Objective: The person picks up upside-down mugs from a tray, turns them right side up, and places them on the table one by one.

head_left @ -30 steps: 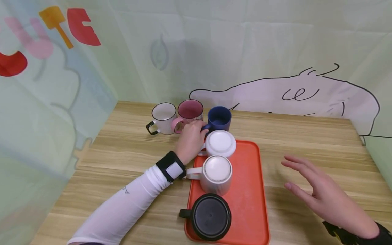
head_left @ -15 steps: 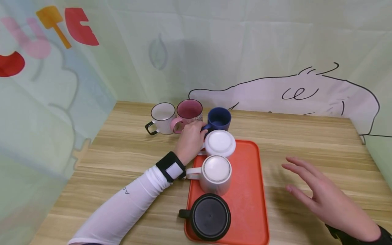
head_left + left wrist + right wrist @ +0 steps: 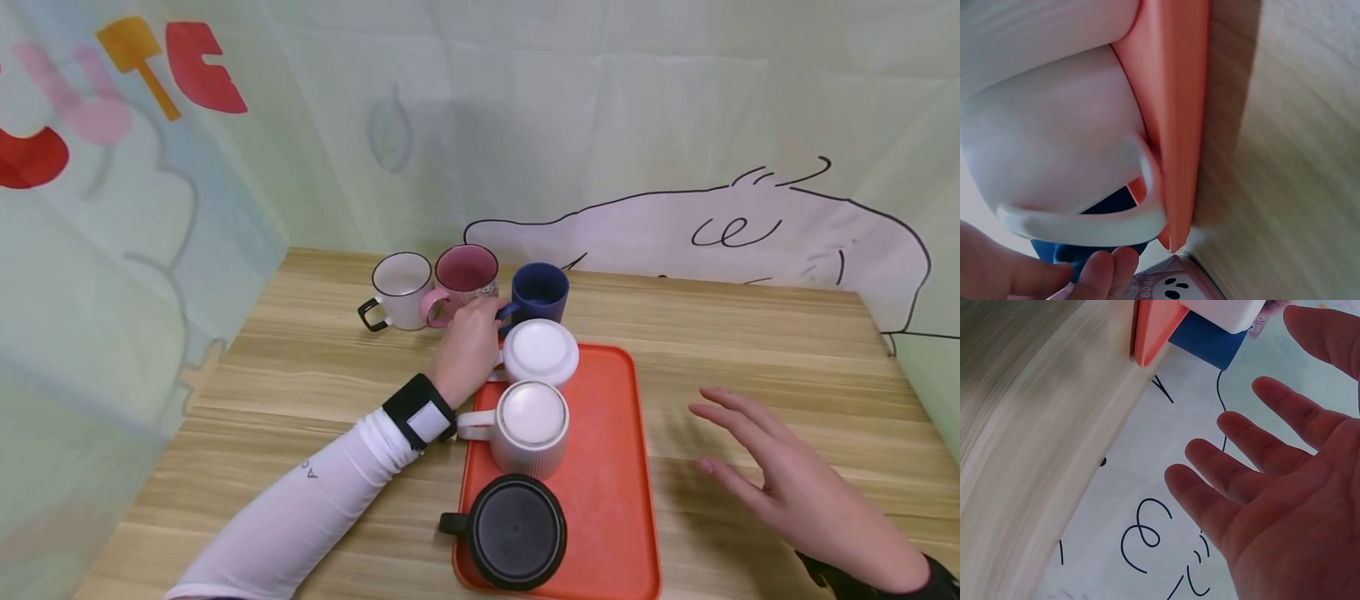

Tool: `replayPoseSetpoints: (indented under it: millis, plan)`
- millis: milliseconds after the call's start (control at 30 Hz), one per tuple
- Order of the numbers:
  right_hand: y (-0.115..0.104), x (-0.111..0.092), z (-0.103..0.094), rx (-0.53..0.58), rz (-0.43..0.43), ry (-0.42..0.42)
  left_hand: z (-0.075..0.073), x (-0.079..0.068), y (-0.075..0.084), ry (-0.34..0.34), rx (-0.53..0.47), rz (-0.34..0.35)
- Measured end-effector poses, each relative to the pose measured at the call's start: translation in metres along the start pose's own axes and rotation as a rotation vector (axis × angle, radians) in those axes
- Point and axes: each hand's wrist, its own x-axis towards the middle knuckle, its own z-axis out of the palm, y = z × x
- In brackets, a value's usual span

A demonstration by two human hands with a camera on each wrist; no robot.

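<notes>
At the back of the table, a blue mug (image 3: 542, 312) stands upright just behind the tray. My left hand (image 3: 467, 346) pinches its handle (image 3: 507, 310) between thumb and fingers; the left wrist view shows the fingertips (image 3: 1099, 270) against dark blue, below the handle of a white mug (image 3: 1054, 134). On the orange tray (image 3: 607, 467) three mugs stand upside down in a line: a round white mug (image 3: 540, 350), a ribbed white mug (image 3: 531, 433) and a black mug (image 3: 516, 533). To the right of the tray my right hand (image 3: 802, 483) hovers with its fingers spread, holding nothing.
Left of the blue mug stand a pink mug (image 3: 467, 271) and a white mug with a black rim (image 3: 405, 304), both upright. A printed cloth (image 3: 645, 125) hangs behind and beside the wooden table (image 3: 315, 358).
The blue mug has shifted a touch nearer and to the right in my left hand's grip. Otherwise the mugs, tray and right hand look nearly the same.
</notes>
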Motion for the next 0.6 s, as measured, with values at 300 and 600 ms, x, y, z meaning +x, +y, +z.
replayPoseSetpoints:
  millis: [300, 600]
  plan:
    - [0.003, -0.001, 0.003, -0.010, -0.023, 0.004, -0.008, -0.007, 0.003, -0.022, -0.020, 0.030]
    - [0.004, -0.003, 0.006, -0.017, -0.011, -0.003, -0.021, -0.021, 0.003, -0.012, 0.001, 0.052]
